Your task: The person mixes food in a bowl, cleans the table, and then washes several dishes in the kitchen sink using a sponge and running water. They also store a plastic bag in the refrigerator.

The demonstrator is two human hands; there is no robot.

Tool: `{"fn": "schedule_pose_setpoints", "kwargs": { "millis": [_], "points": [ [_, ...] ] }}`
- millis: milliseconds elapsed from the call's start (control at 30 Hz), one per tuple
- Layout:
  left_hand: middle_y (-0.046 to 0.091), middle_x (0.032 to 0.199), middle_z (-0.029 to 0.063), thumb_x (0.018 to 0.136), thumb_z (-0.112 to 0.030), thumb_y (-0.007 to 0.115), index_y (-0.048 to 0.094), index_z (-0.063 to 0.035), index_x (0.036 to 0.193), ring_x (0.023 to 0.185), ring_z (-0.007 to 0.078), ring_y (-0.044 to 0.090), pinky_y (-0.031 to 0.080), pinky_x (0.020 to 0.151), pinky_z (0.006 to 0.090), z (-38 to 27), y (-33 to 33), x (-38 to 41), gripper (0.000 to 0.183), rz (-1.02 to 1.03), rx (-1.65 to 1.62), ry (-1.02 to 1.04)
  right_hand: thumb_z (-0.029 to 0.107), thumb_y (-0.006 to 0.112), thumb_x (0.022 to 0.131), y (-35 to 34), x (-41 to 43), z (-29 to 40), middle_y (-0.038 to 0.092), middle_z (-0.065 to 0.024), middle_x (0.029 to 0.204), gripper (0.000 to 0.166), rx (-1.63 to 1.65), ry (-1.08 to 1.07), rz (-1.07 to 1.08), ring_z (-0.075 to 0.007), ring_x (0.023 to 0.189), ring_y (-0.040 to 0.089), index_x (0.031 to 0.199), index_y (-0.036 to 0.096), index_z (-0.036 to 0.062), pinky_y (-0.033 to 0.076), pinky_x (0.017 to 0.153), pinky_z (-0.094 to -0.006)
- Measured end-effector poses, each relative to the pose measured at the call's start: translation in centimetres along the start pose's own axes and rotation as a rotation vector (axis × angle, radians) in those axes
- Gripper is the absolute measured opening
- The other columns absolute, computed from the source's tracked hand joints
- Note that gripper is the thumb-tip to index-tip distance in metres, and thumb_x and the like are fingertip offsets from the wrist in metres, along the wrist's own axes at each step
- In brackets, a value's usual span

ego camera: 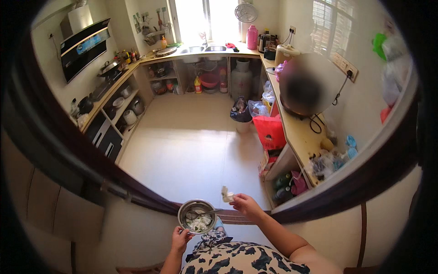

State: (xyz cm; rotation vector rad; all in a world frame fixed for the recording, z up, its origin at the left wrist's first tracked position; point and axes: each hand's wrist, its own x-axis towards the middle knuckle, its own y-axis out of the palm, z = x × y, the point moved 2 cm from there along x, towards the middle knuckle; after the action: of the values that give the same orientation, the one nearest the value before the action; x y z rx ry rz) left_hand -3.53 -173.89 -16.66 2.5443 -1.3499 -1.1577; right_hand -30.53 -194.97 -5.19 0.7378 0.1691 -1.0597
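Observation:
My left hand [180, 238] grips the near rim of a stainless steel bowl [196, 204], which I carry in front of my body. Inside lies a white food with green bits [199, 224]. A metal spoon [204, 213] rests in the bowl, its handle reaching past the right rim. Off to the right of the bowl, my right hand [246, 206] pinches a crumpled whitish piece [227, 195], possibly tissue, between thumb and fingers. It is held in the air above the kitchen doorway; its exact material is not plain.
Before me runs a door threshold [236, 217] onto the tiled kitchen floor [181, 137]. A lined trash bin [243, 126] and a red bag [269, 132] stand by the right counter [303, 137]. A sink [215, 48] lies under the window; a range hood [84, 48] hangs left.

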Motion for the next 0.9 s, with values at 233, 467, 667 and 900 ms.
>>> {"fn": "schedule_pose_setpoints", "kwargs": {
  "millis": [233,467,667,900],
  "points": [
    [0.061,0.084,0.0036,0.091,-0.006,0.06,0.048,-0.0086,0.096,0.066,0.0141,0.064,0.053,0.054,0.0225,-17.6,8.0,20.8,0.013,-0.02,-0.005,0.063,0.021,0.056,0.096,-0.9,21.5,14.8,0.065,-0.0066,0.107,0.024,0.343,-0.074,0.004,-0.0187,0.1,0.061,0.114,0.057,0.006,0.047,0.089,-0.0326],
    [0.063,0.087,0.0056,0.091,-0.007,0.061,0.046,-0.0105,0.099,0.067,0.0167,0.066,0.052,0.052,0.0203,-27.2,17.7,41.0,0.017,-0.02,-0.089,0.051,0.02,0.053,0.096,-5.4,42.7,25.9,0.065,-0.0088,0.112,0.024,0.528,-0.054,0.057,-0.0226,0.106,0.061,0.115,0.059,0.0074,0.045,0.097,-0.0388],
    [0.065,0.085,0.0051,0.091,-0.006,0.06,0.045,-0.0136,0.102,0.069,0.017,0.067,0.053,0.052,0.0211,-34.0,26.8,57.4,0.021,-0.079,-0.125,-0.025,0.019,0.054,0.096,-14.8,64.3,31.8,0.065,-0.0092,0.109,0.023,0.56,0.103,-0.128,-0.0235,0.103,0.061,0.113,0.06,0.0061,0.047,0.095,-0.038],
    [0.063,0.085,0.0023,0.092,-0.008,0.059,0.045,-0.0148,0.104,0.069,0.0144,0.065,0.049,0.054,0.0197,-44.7,37.4,72.0,0.02,-0.17,-0.102,0.086,0.02,0.057,0.094,-25.6,88.3,35.3,0.065,-0.0059,0.096,0.017,0.443,0.259,-0.542,-0.02,0.09,0.061,0.107,0.062,0.0094,0.048,0.08,-0.0343]
  ]
}}
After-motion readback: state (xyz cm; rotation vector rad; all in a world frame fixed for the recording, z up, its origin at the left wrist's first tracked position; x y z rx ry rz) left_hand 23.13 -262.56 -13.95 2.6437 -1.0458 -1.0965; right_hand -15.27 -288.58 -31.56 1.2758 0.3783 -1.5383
